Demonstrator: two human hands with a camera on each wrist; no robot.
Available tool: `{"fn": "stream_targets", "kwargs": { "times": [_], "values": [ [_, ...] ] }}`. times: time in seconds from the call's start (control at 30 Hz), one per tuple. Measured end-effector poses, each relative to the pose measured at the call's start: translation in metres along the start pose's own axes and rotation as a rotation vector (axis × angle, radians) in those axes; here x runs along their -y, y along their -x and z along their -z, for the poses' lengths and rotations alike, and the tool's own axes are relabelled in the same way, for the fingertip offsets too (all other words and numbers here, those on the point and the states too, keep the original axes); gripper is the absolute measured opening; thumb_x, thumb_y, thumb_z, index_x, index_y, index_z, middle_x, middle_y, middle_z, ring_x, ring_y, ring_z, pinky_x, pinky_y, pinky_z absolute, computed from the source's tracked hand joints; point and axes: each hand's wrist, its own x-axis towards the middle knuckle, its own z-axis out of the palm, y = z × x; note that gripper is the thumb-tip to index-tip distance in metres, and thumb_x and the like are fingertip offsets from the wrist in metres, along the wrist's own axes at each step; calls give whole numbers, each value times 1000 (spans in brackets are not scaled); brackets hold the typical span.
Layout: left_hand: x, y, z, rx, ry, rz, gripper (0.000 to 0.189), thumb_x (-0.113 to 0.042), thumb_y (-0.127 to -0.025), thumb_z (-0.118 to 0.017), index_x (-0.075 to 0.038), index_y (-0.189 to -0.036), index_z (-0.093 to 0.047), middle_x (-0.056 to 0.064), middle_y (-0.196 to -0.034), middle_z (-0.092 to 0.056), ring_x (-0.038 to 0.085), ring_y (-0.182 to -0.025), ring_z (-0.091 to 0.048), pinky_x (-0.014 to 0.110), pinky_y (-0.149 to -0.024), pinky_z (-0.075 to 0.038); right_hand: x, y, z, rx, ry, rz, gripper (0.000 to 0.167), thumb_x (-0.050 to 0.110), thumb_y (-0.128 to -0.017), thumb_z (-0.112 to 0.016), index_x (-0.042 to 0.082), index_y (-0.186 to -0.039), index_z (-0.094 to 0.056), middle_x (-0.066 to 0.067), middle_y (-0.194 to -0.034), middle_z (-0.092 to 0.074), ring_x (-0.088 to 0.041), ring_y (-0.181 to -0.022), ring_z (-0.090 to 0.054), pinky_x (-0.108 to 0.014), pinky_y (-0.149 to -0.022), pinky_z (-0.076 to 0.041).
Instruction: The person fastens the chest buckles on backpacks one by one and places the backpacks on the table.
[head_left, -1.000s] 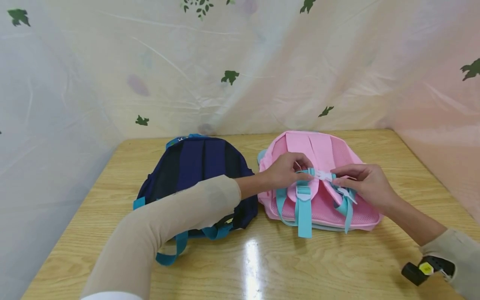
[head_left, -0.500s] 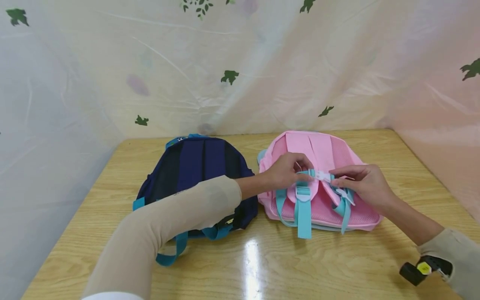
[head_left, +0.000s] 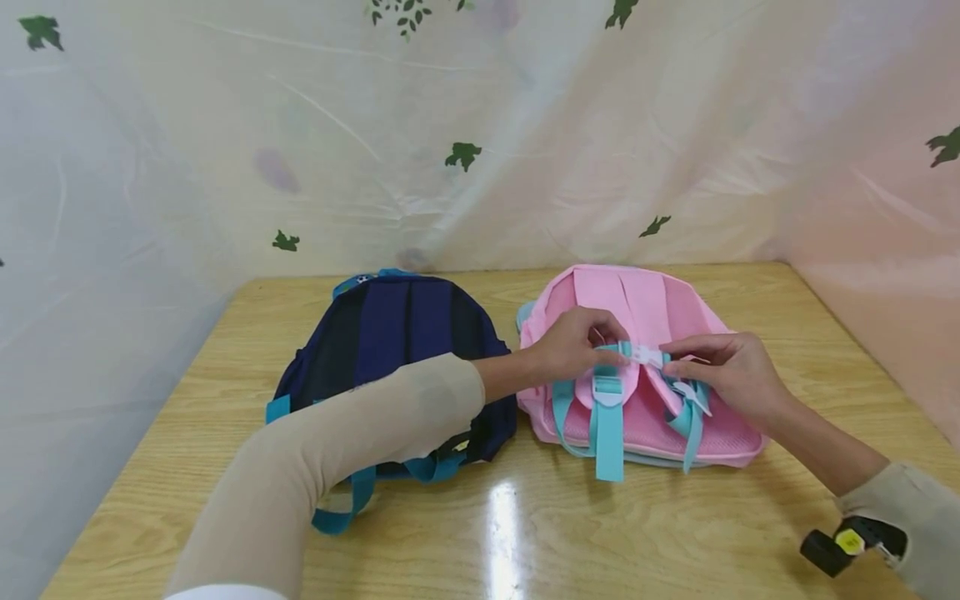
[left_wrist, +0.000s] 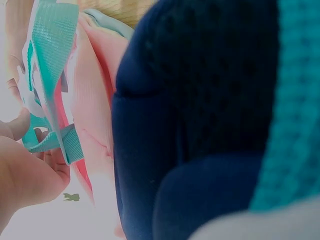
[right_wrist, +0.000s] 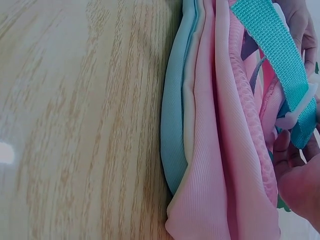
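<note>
A pink backpack (head_left: 621,292) lies on the table at the right, its back panel and shoulder straps facing up. Across the straps runs a white plastic side-release buckle (head_left: 647,356) on turquoise webbing; its halves sit together between my hands. My left hand (head_left: 573,342) pinches the webbing at the buckle's left end. At the opposite end, my right hand (head_left: 738,371) pinches the buckle with thumb and forefinger. A turquoise strap end (head_left: 610,442) hangs over the bag's lower edge. In the right wrist view, turquoise webbing (right_wrist: 277,50) passes through a white strap adjuster (right_wrist: 297,111).
A navy backpack (head_left: 390,325) with teal straps (head_left: 348,508) lies to the left, partly under my left forearm in the head view. A wooden table (head_left: 420,558) carries both bags. A leaf-patterned sheet (head_left: 360,167) hangs behind and along the sides.
</note>
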Motion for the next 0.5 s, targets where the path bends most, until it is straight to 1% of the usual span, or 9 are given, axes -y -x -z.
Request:
{"fn": "stream_targets", "kwargs": {
  "times": [0.23,0.5],
  "values": [
    [-1,0,-1,-23,6,12,18,-3,-92,-78,3,-108,-74,11,-97,-69,11,-81,-54,13,-74,-44,2,0,-1,0,11,-5,21,-3,-91,-77,-1,-111,-79,14,-92,-77,-6,-79,-65,-13,-66,-53],
    [-1,1,-1,-41,5,12,18,-1,-90,-79,4,-107,-75,13,-97,-71,9,-80,-54,13,-74,-44,1,-1,-4,-5,-19,11,20,-6,-90,-76,-1,-109,-80,12,-89,-77,-6,-75,-64,-14,-64,-52]
  ]
}}
